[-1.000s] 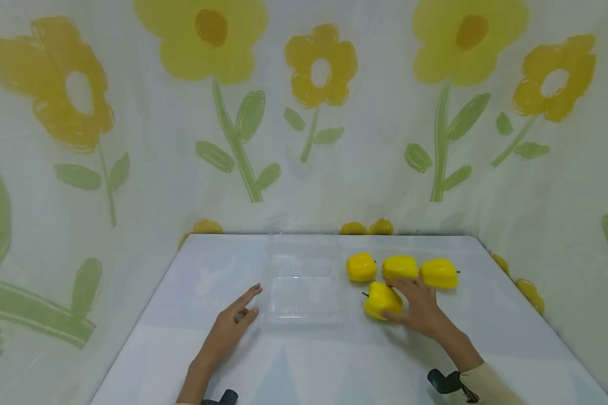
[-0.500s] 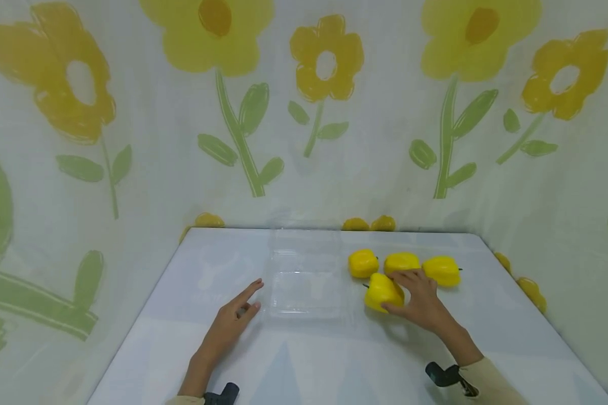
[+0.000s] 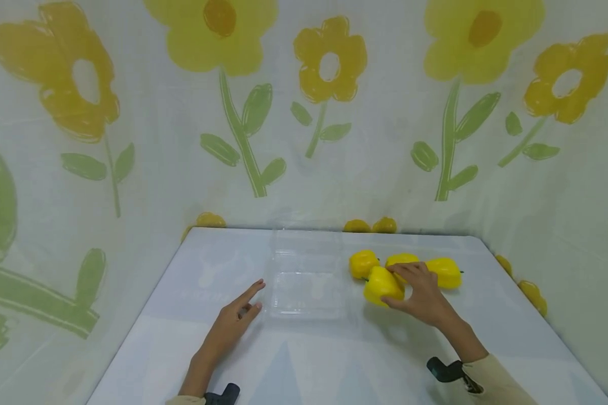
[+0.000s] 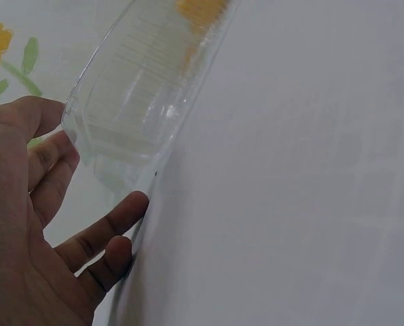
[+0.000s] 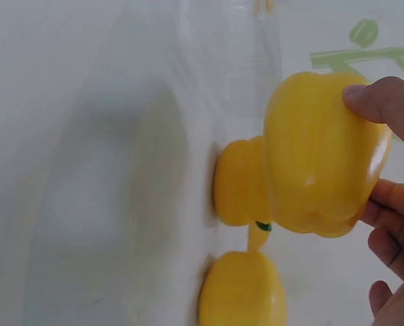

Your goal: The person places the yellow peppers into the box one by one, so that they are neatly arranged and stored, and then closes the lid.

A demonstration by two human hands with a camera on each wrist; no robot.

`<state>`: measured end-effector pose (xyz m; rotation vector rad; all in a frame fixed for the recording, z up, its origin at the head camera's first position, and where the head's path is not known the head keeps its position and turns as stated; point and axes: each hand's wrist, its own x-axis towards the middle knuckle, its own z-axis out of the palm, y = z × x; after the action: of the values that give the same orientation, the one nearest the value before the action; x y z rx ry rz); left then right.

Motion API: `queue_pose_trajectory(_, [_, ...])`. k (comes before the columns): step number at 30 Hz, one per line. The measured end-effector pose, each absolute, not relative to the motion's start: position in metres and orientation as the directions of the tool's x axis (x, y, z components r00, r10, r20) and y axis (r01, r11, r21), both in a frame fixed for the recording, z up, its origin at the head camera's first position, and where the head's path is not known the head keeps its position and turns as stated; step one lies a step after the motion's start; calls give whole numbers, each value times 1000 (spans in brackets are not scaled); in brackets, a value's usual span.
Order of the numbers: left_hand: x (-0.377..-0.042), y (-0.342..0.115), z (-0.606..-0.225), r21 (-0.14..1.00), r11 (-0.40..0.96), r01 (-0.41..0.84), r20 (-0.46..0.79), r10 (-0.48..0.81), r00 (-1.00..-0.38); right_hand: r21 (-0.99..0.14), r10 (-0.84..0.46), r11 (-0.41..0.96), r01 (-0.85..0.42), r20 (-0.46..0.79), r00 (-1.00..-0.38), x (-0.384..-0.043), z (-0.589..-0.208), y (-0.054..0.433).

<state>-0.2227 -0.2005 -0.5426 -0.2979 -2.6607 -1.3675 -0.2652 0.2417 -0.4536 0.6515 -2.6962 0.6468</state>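
Gripping a glossy yellow bell pepper [image 3: 382, 287] with thumb and fingers, the person's right hand [image 3: 423, 295] holds it raised over the white tabletop [image 3: 334, 360], just in front of three more yellow bell peppers [image 3: 363, 263]. Over to the left I see a clear, rectangular plastic container [image 3: 306, 295]; beside its left edge is the left hand [image 3: 229, 323], fingers loosely extended, one fingertip at the rim.
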Motion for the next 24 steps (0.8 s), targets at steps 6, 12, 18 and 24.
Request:
queue_pose_trajectory(6, [-222, -200, -541, 792, 564, 235, 203, 119, -972, -356, -375, 780, -515, 394, -839, -271, -444, 232])
queue_pose_trajectory(12, [-221, -200, -538, 788, 571, 232, 198, 121, -973, -362, -379, 775, -519, 391, -839, -277, -435, 219])
queue_pose_trajectory(18, [-221, -201, -537, 784, 576, 229, 201, 113, -973, -382, -393, 753, -536, 393, -831, -284, -426, 204])
queue_pose_trajectory(24, [-219, -200, -537, 794, 563, 230, 198, 119, -973, -407, -431, 722, -559, 367, -825, -288, -422, 191])
